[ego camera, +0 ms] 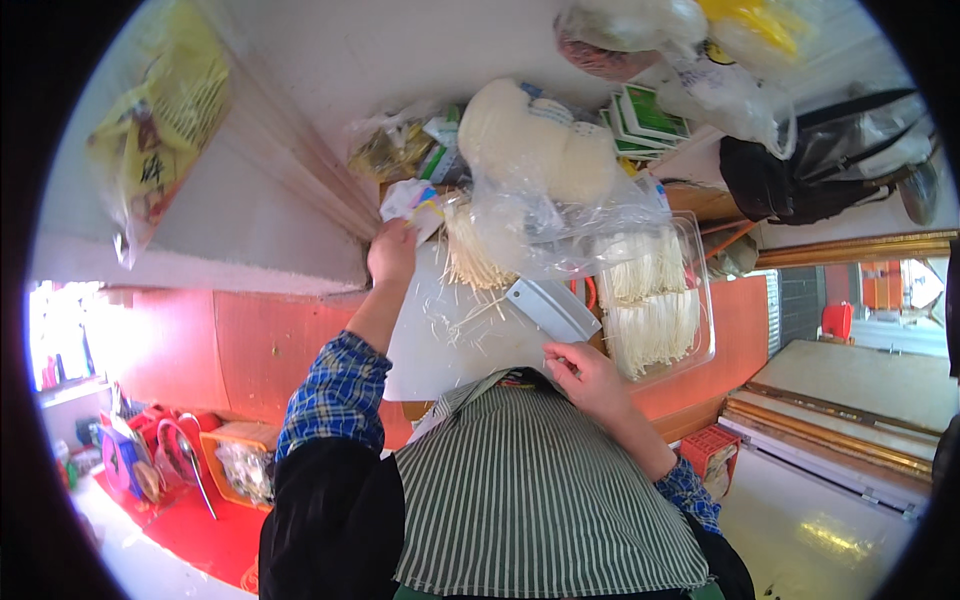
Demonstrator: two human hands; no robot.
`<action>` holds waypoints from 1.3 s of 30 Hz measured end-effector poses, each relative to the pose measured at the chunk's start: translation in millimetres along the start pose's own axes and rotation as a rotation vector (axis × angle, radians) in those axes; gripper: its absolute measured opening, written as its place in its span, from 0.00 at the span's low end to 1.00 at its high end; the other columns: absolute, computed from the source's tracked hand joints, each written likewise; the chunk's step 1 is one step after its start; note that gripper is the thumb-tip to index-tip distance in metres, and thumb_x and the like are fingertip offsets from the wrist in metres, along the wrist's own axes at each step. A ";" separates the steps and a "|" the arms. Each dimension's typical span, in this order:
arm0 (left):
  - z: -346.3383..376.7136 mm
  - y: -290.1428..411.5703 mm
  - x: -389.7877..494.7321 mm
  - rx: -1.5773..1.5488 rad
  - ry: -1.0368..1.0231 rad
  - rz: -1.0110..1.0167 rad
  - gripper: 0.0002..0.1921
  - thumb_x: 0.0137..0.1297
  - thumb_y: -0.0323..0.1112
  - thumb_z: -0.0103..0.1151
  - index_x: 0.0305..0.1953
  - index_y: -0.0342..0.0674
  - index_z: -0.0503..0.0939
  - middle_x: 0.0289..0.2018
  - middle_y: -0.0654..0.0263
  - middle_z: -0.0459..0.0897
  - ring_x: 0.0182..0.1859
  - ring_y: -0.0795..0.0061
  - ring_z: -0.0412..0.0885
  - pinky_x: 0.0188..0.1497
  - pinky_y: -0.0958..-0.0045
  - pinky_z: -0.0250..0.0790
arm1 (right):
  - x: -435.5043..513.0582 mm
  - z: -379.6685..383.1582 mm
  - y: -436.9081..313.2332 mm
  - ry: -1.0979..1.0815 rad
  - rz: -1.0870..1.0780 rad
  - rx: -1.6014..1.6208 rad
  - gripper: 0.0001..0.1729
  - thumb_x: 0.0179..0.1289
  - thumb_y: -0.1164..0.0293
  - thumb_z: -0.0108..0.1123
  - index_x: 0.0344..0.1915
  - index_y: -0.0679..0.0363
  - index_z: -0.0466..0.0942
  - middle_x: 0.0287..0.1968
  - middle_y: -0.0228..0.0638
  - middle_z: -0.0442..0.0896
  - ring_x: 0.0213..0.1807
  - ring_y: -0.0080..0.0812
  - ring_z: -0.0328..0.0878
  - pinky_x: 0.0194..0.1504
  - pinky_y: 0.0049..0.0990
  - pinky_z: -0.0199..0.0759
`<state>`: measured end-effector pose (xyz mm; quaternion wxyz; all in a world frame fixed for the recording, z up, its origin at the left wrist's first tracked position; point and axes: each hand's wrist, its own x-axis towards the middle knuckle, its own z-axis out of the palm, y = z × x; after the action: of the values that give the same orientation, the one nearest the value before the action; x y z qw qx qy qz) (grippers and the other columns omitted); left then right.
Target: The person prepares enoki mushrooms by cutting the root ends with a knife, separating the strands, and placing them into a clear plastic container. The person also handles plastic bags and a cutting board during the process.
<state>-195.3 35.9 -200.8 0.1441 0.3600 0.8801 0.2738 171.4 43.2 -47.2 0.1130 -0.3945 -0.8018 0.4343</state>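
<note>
My left hand (393, 251) grips the edge of a crumpled white plastic packet (412, 206) with coloured print, at the back left of the white cutting board (420, 352). Close to the packet lies a bundle of thin pale strands, seemingly enoki mushrooms (472, 255), with loose bits scattered on the board. A cleaver's wide metal blade (553, 309) rests at the board's right side. Just in front of it, my right hand (585, 375) hovers near my striped apron with its fingers loosely curled and nothing seen in them. A clear plastic tray (705, 300) at the right holds two rows of the strands.
Clear plastic bags with round cream-coloured items (555, 142) stand behind the board, beside stacked green and white boxes (652, 112). A yellow bag (165, 127) hangs at the upper left. A wall edge borders the board's left rear, and a black bag (757, 176) hangs at the right.
</note>
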 end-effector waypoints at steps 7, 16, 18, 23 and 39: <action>-33.8 0.7 -38.4 -0.779 0.286 -0.013 0.19 0.72 0.30 0.57 0.62 0.37 0.74 0.58 0.58 0.77 0.55 0.66 0.78 0.55 0.67 0.72 | -27.6 -9.0 12.0 0.080 0.137 0.059 0.14 0.67 0.64 0.60 0.48 0.59 0.82 0.40 0.41 0.85 0.40 0.39 0.83 0.44 0.35 0.76; -118.2 164.1 -99.6 -0.796 0.306 0.800 0.16 0.67 0.21 0.58 0.55 0.32 0.74 0.59 0.42 0.75 0.59 0.49 0.78 0.61 0.59 0.70 | -28.8 -12.5 29.0 0.129 0.001 0.034 0.13 0.67 0.65 0.58 0.47 0.58 0.81 0.41 0.41 0.85 0.42 0.45 0.82 0.44 0.39 0.76; -113.4 204.4 -119.8 -0.868 0.027 0.901 0.17 0.62 0.19 0.60 0.53 0.33 0.76 0.58 0.41 0.76 0.57 0.49 0.79 0.58 0.58 0.73 | -29.6 -14.2 32.6 0.175 -0.038 0.031 0.13 0.67 0.65 0.58 0.47 0.58 0.81 0.40 0.41 0.85 0.42 0.45 0.82 0.44 0.40 0.76; -45.5 291.9 -152.1 -0.650 -0.330 1.057 0.13 0.61 0.22 0.62 0.48 0.35 0.79 0.56 0.47 0.79 0.57 0.47 0.80 0.58 0.58 0.73 | -43.9 -23.5 40.7 0.228 0.009 0.087 0.12 0.66 0.65 0.60 0.46 0.58 0.82 0.39 0.41 0.85 0.41 0.44 0.83 0.44 0.40 0.76; -31.3 260.5 -139.9 -0.207 -0.199 1.309 0.23 0.50 0.23 0.63 0.52 0.40 0.81 0.54 0.56 0.81 0.55 0.56 0.80 0.57 0.59 0.74 | -83.0 -35.7 88.4 0.408 0.198 0.406 0.13 0.67 0.73 0.63 0.49 0.64 0.83 0.36 0.40 0.87 0.30 0.27 0.81 0.35 0.24 0.76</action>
<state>33.0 78.3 -15.0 0.0624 0.8275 0.4319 0.3534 292.4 31.7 -81.9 0.3053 -0.5192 -0.6169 0.5066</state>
